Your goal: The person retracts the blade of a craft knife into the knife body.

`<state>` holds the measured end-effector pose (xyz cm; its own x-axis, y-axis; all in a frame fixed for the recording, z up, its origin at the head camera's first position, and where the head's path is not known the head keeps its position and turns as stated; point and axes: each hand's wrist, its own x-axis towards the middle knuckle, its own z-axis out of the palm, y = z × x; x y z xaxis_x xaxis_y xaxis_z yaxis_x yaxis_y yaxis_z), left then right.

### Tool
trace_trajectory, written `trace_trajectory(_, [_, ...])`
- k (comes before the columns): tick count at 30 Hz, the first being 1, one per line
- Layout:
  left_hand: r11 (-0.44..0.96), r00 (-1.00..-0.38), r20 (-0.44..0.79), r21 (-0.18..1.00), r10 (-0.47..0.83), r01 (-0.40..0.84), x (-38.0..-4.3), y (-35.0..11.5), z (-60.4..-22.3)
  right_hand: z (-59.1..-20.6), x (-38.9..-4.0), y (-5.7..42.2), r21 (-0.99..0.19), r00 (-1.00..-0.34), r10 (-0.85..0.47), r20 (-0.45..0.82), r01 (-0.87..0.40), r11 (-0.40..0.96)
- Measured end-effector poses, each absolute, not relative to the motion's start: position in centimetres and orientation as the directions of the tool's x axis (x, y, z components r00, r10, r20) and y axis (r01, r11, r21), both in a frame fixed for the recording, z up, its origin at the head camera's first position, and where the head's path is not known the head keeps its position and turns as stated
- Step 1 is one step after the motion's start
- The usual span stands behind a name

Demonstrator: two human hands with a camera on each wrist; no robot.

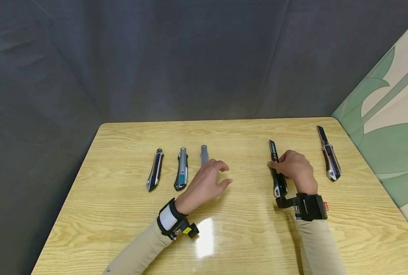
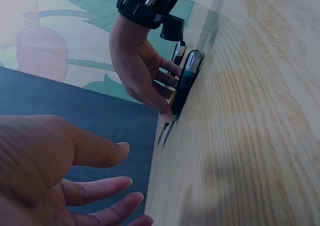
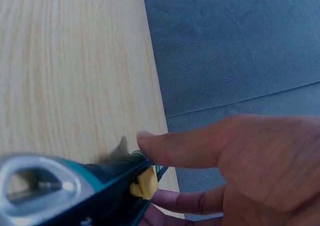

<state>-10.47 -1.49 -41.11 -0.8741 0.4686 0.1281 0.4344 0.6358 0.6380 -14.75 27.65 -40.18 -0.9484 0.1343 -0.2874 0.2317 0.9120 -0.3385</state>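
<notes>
Right hand (image 1: 298, 170) pinches a black utility knife (image 1: 279, 183) between thumb and fingers; left hand (image 1: 205, 184), fingers loosely parted, partly hides a grey knife (image 1: 204, 153) on the table (image 1: 245, 225).

Black snap-off knife (image 1: 278, 180) here, teal trim (image 3: 89, 176), yellow slider (image 3: 146, 183), dark blade (image 1: 272, 148) poking out, tip aimed toward the back of the table (image 1: 238, 214), pinched in the right hand (image 1: 296, 170).

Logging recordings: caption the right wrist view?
Right hand pinches a long black-and-teal utility knife with a yellow slider.
</notes>
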Motion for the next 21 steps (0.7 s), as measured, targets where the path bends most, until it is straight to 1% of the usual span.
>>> trace_trajectory(4, [0.629, -0.874, 0.132, 0.645, 0.467, 0.433, -10.5, -1.6, -41.4, -40.3, -14.7, 27.6, -0.331, -0.948, 0.14, -0.286, 0.235, 0.914])
trace_trajectory(9, [0.623, -0.876, 0.116, 0.659, 0.469, 0.421, -10.4, -1.7, -41.8, -40.7, -14.5, 27.8, -0.359, -0.958, 0.139, -0.249, 0.225, 0.906])
trace_trajectory(13, [0.629, -0.883, 0.098, 0.666, 0.458, 0.4, -10.3, -1.8, -42.0, -40.7, -14.6, 27.8, -0.466, -0.964, 0.127, -0.234, 0.226, 0.855])
trace_trajectory(16, [0.617, -0.882, 0.111, 0.675, 0.457, 0.405, -10.4, -1.8, -42.1, -40.4, -14.8, 27.6, -0.554, -0.972, 0.096, -0.214, 0.202, 0.808])
trace_trajectory(21, [0.586, -0.874, 0.095, 0.707, 0.476, 0.396, -10.6, -1.7, -42.0, -39.4, -15.0, 26.2, -0.637, -0.986, 0.082, -0.145, 0.156, 0.755])
